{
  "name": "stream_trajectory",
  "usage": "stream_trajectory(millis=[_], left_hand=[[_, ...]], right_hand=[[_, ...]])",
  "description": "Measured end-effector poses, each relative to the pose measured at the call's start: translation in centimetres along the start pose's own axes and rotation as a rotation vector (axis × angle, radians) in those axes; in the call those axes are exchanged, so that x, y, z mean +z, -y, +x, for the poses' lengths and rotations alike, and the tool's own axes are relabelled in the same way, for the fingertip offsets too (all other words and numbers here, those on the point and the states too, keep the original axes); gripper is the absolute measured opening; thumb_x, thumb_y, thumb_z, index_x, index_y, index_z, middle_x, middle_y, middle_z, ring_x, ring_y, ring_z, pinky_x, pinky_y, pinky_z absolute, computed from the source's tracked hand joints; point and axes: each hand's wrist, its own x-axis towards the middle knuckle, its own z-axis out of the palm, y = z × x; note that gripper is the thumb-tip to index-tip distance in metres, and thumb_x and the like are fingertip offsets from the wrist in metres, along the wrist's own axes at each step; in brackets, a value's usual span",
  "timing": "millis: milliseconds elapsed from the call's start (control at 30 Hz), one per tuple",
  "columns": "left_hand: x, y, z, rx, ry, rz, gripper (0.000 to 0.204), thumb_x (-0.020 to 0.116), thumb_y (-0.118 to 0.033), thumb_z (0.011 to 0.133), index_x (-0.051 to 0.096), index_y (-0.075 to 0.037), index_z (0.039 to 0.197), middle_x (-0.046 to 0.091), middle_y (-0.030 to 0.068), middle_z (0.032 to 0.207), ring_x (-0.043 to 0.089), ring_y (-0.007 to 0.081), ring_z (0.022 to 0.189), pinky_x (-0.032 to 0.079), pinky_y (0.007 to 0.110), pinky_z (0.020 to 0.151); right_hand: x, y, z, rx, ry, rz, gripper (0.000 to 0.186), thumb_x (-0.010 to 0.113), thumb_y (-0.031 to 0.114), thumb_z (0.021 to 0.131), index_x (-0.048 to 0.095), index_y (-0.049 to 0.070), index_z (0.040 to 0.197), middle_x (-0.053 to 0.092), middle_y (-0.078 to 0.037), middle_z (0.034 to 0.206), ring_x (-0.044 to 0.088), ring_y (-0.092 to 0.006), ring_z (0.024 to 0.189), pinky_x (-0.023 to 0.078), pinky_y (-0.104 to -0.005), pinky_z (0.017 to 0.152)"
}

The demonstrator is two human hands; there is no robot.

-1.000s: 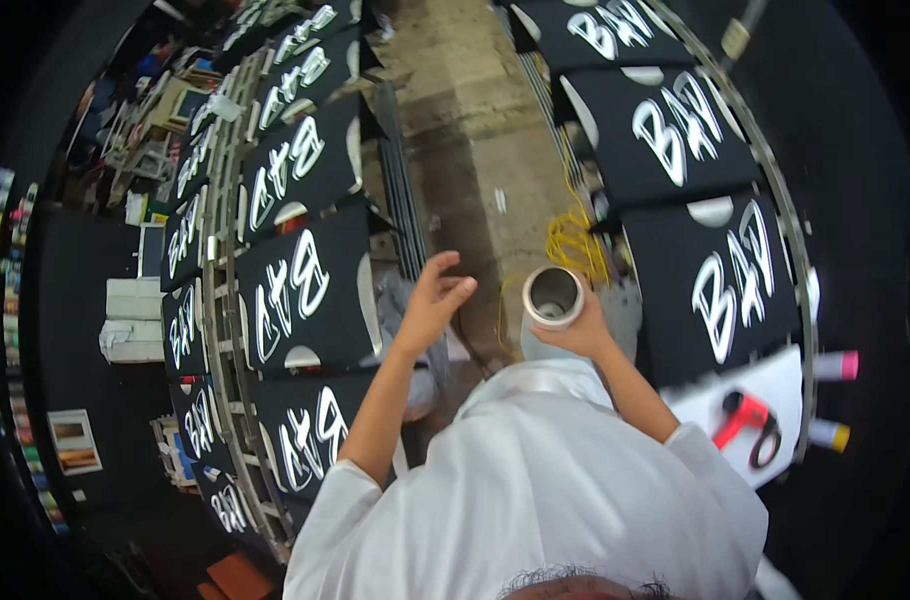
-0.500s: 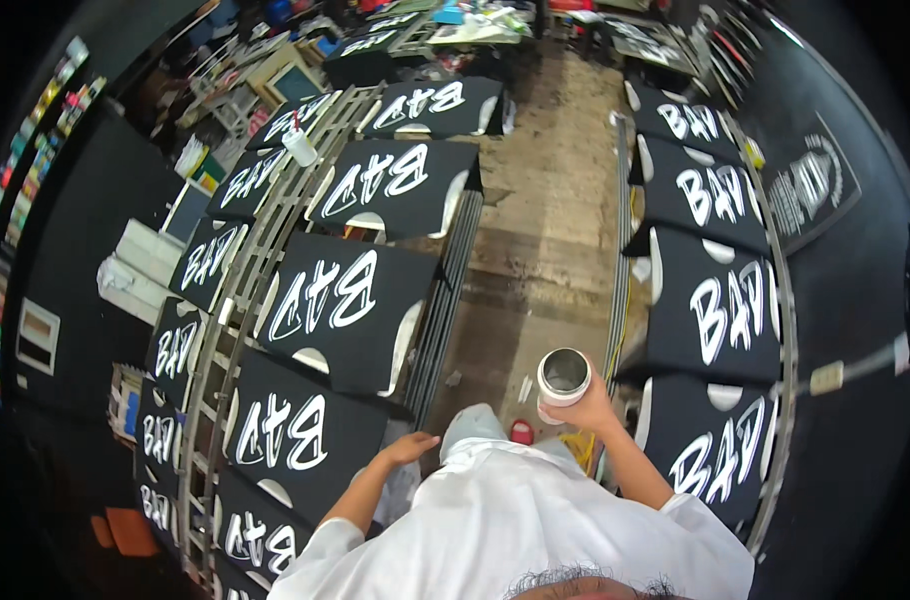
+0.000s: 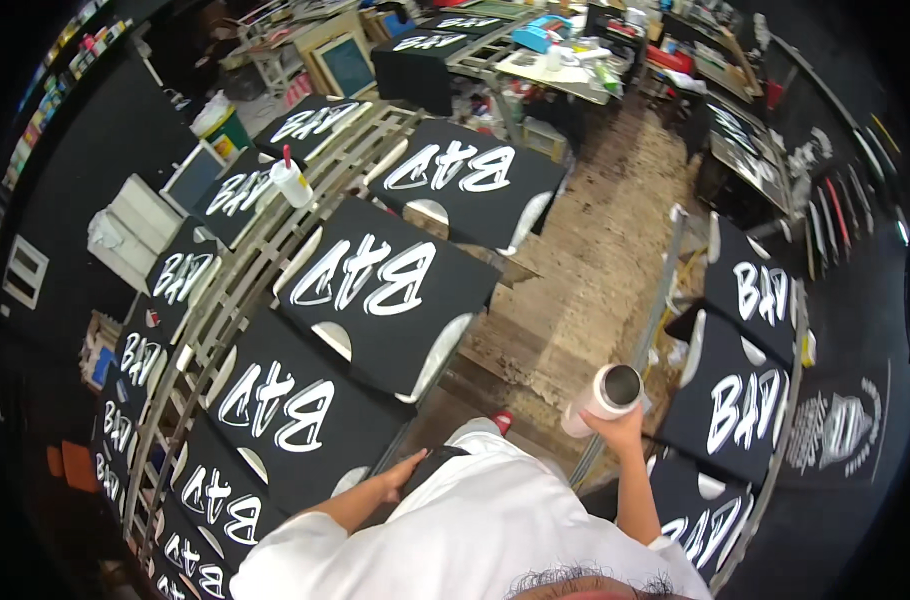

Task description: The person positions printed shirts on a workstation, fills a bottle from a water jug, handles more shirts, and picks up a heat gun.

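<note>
The person's right grip (image 3: 623, 432) is wrapped around a pale pink and white round cup with a dark, shiny inside (image 3: 590, 405). The fingers curl around its side, so it is squeezed there. The step in hand looks like holding and carrying the cup in the gap between two rows of flat black cloth pieces with white painted letters, one row on the left (image 3: 390, 290) and one on the right (image 3: 735, 395). The cup is up off the brown, worn floor (image 3: 575, 290), in front of the body and to the right, near the right row.

The cup's long line runs from its bottom, low and left in the view, to its round mouth, higher and to the right. The mouth points up toward the head. It seems to stand about straight up, but I cannot tell if it leans a little.

The left grip (image 3: 403, 476) is down by the hip, next to a small black thing (image 3: 435, 466). I cannot tell if the fingers pinch it or just sit by it.

I think any next move calls for a snug hold with the mouth kept up, since I cannot see if something is inside.
</note>
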Motion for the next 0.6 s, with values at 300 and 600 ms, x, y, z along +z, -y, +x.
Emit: stream_trajectory(millis=[300,600], left_hand=[[13.7,-19.1,10.3,0.076,-0.16,-0.055,0.063,0.044,-0.062,0.099,0.066,-0.011,0.127,0.07,0.0115,0.123,0.067,0.0281,0.107,0.05,0.043,0.099],[35.1,-44.9,22.3,0.058,-0.154,-0.102,0.062,0.044,-0.06,0.1,0.064,-0.01,0.13,0.067,0.0122,0.128,0.066,0.0276,0.109,0.049,0.042,0.101]], right_hand=[[-9.2,-11.7,22.9,0.278,-0.352,0.124,0.078,0.095,0.012,0.058,0.053,0.001,0.123,0.064,-0.01,0.115,0.063,-0.0213,0.104,0.052,-0.0375,0.092],[-20.6,-13.5,58.1,0.203,-0.046,0.073,0.077,0.094,0.017,0.058,0.054,0.002,0.122,0.065,-0.01,0.114,0.064,-0.0212,0.104,0.051,-0.0369,0.094]])
